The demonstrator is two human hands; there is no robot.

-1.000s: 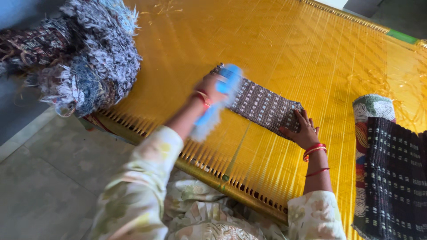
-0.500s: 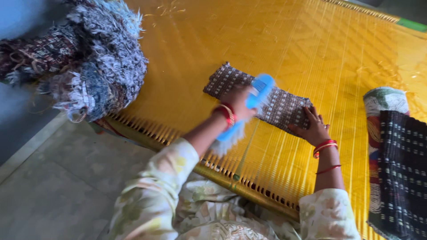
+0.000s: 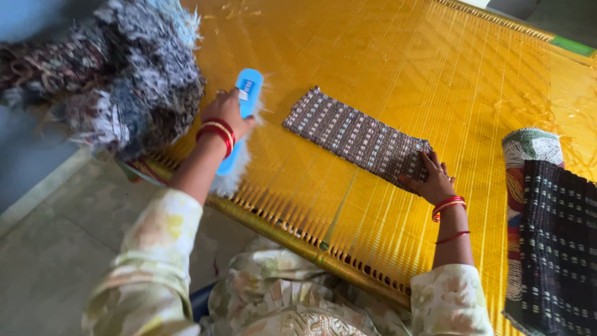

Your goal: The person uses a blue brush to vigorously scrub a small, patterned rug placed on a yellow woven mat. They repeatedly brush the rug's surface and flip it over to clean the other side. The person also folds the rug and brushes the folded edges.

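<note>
Item: brush [image 3: 239,124], blue back, white bristles, long. My left hand [image 3: 229,112] is closed round its middle, off to the left of the mat [image 3: 360,138], near the frayed pile [image 3: 118,74].

Item: mat, brown weave with pale checks, a narrow strip lying flat and slantwise on the yellow cot [image 3: 435,74]. My right hand [image 3: 431,180] lies open on its near end, fingers spread, pressing, gripping nothing.

Risks, as I judge them:
- Mat slides on the slick yellow strands if my right hand eases off.
- Bristles may snag loose threads from the frayed pile just beside the brush.
- A hard stroke could ruck or fold the strip's free far end.

Item: rolled rugs [image 3: 547,218], right edge, apart from both hands.
</note>
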